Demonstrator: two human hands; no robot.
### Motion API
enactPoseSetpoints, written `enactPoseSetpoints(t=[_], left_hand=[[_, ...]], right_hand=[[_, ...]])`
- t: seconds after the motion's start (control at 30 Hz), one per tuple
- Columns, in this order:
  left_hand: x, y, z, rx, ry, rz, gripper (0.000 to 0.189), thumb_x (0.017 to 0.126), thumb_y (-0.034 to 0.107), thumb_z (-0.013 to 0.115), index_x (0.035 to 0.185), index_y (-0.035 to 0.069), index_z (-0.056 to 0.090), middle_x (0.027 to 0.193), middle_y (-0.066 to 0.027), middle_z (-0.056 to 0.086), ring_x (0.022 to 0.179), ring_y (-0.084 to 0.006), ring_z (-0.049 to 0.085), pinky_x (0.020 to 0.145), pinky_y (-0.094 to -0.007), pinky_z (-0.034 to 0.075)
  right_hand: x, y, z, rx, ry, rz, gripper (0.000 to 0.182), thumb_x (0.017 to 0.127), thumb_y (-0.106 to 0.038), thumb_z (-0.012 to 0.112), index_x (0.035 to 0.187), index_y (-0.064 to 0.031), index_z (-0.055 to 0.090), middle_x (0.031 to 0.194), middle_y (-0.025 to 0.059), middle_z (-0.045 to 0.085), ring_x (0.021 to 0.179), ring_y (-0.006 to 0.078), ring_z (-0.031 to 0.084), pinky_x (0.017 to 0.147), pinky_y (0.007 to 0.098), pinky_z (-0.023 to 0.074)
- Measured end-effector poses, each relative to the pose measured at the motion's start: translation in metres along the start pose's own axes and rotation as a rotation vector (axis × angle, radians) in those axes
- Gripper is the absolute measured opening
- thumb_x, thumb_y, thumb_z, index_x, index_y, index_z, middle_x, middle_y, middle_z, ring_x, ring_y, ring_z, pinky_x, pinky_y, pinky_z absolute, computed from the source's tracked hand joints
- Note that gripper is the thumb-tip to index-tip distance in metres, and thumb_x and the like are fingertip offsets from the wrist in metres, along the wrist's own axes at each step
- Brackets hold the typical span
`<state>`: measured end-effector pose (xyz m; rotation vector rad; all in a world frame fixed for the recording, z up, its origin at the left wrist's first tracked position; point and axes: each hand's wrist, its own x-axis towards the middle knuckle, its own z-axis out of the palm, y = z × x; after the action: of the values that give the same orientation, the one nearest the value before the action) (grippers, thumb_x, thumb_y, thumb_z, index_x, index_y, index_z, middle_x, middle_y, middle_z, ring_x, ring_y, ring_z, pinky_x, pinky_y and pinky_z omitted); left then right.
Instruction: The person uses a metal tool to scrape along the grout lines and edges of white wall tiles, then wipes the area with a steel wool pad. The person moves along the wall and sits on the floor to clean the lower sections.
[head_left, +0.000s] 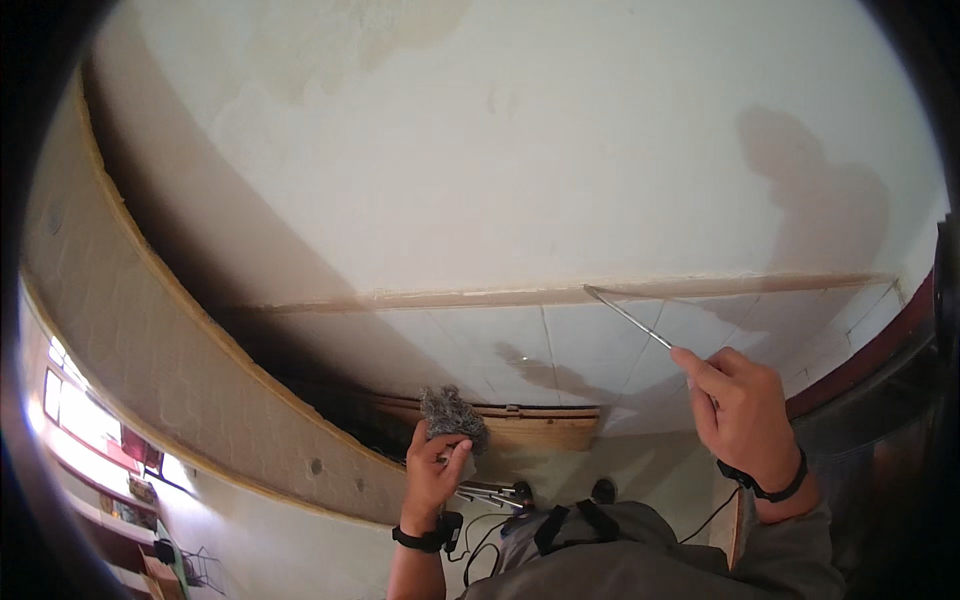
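Note:
My right hand is closed around the end of a thin metal tool. The tool's tip touches the narrow ledge along the top of the white wall tiles, where the painted wall begins. The tool's exact kind cannot be told. My left hand, lower and to the left, pinches a wad of grey steel wool, with something pale partly hidden under the fingers. Flakes and a rough line show along the ledge's upper edge.
A mattress with yellow piping stands on edge at the left. A wooden board lies low against the tiles. Several metal rods are near my feet. Black cables hang by my left wrist. A dark piece of furniture stands at the right.

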<state>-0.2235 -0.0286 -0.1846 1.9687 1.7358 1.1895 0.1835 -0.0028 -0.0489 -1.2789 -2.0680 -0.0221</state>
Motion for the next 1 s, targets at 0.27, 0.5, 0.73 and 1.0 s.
enactPoseSetpoints(t=[0.27,0.5,0.73,1.0], left_hand=[[0.029,-0.012,-0.011,-0.06,-0.08,0.064,0.013,0.086,0.014,0.08,0.091,0.002,0.077,0.082,-0.0187,0.062,0.079,-0.0336,0.063,0.072,-0.0389,0.052],[0.039,-0.035,-0.01,-0.107,-0.175,0.069,0.015,0.087,0.016,0.08,0.091,0.002,0.077,0.079,-0.02,0.065,0.082,-0.0365,0.064,0.081,-0.0409,0.053],[0.043,-0.038,-0.01,-0.121,-0.199,0.095,0.012,0.087,0.014,0.08,0.092,0.003,0.077,0.089,-0.0219,0.065,0.08,-0.0357,0.066,0.073,-0.0382,0.053],[0.033,-0.037,-0.021,-0.15,-0.141,0.051,0.012,0.086,0.013,0.08,0.091,0.003,0.077,0.086,-0.0188,0.063,0.078,-0.0332,0.064,0.078,-0.0394,0.051]], right_hand=[[0.009,-0.032,0.001,-0.104,-0.005,0.062,0.038,0.084,-0.005,0.067,0.121,-0.0133,0.072,0.073,0.0085,0.058,0.058,0.0308,0.058,0.051,0.0414,0.0455],[0.016,-0.051,-0.004,-0.13,-0.044,0.163,0.035,0.086,-0.006,0.067,0.119,-0.016,0.072,0.073,0.0086,0.058,0.059,0.0322,0.059,0.051,0.0426,0.0451],[0.035,-0.057,0.004,-0.041,0.017,0.158,0.031,0.085,0.0,0.068,0.113,-0.0119,0.075,0.069,0.0129,0.057,0.059,0.0329,0.057,0.053,0.04,0.0426],[0.035,-0.05,-0.008,-0.045,-0.038,0.119,0.029,0.086,-0.005,0.068,0.113,-0.0136,0.074,0.07,0.013,0.058,0.062,0.0353,0.058,0.055,0.0439,0.0438]])
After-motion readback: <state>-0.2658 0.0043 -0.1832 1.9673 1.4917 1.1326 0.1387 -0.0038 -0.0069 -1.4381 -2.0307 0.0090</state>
